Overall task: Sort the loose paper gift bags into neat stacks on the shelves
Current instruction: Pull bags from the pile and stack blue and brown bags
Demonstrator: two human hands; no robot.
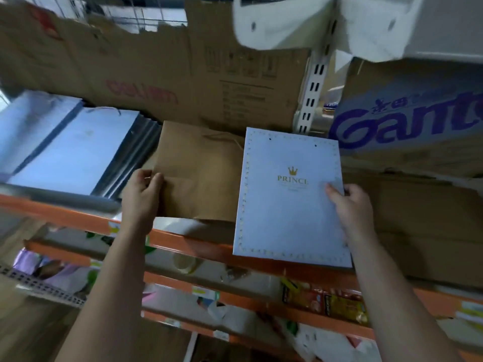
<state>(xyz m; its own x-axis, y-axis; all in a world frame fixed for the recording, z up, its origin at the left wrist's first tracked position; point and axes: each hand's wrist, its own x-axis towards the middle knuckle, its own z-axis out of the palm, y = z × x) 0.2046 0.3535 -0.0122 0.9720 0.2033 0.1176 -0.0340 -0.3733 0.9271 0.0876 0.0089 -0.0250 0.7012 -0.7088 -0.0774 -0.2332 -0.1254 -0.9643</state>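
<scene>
Risk: my right hand (350,202) pinches the white Prince bag (290,205) by 1 edge, overhanging the orange shelf lip (183,238); loosen and it slides off; my left hand (143,189) grips the brown bag (198,173) lying beside it.

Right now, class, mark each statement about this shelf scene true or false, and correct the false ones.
1. The right hand holds the white bag with the crown logo. True.
2. The left hand grips a cardboard box. False: its fingers curl round the edge of the brown paper bag.
3. The white bag overhangs the orange shelf edge. True.
4. The silvery bags lie to the right of the brown paper bag. False: they lie to its left.
</scene>
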